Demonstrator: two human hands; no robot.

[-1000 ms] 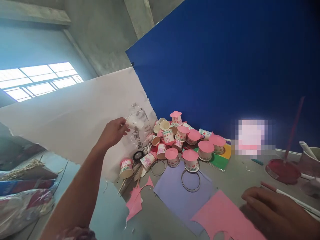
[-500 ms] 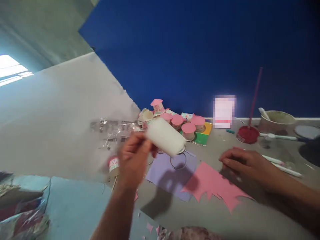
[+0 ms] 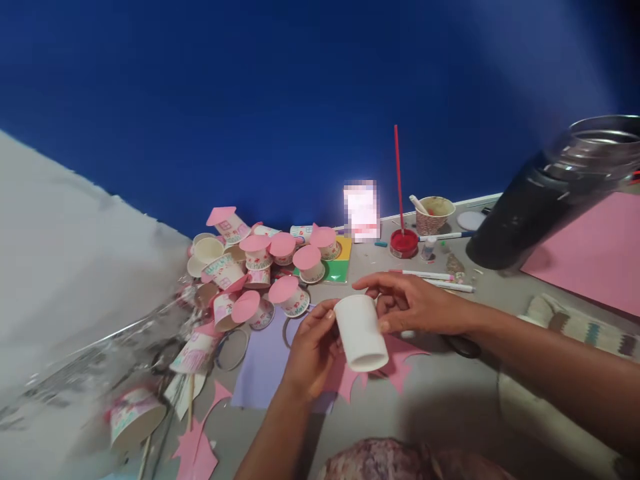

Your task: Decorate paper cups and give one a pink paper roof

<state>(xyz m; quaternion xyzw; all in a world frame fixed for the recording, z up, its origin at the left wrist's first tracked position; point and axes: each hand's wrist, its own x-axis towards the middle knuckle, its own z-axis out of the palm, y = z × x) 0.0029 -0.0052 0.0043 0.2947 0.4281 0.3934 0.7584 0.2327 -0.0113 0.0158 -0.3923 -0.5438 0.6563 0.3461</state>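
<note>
A plain white paper cup (image 3: 361,333) is tilted in front of me, its recessed base facing down toward me. My left hand (image 3: 314,350) grips the cup's left side, thumb near the upper edge. On the other side, my right hand (image 3: 415,307) has its fingers curled around the cup and its thumb against the wall. Below the cup lies a jagged pink paper scrap (image 3: 400,363), partly hidden. A purple sheet (image 3: 263,370) is under my left hand, with a tape roll (image 3: 290,331) partly hidden on it.
Several decorated paper cups with pink paper discs (image 3: 284,245) crowd the left. Behind are a red paint pot (image 3: 403,245) with a stick, a brown-stained cup (image 3: 435,213) and marker pens (image 3: 433,275). A dark flask (image 3: 540,200) and pink sheet (image 3: 595,247) are at right.
My view has swung to the right. The white paper cup has turned from lying sideways to nearly upright, and my right hand has come from the table to it.
</note>
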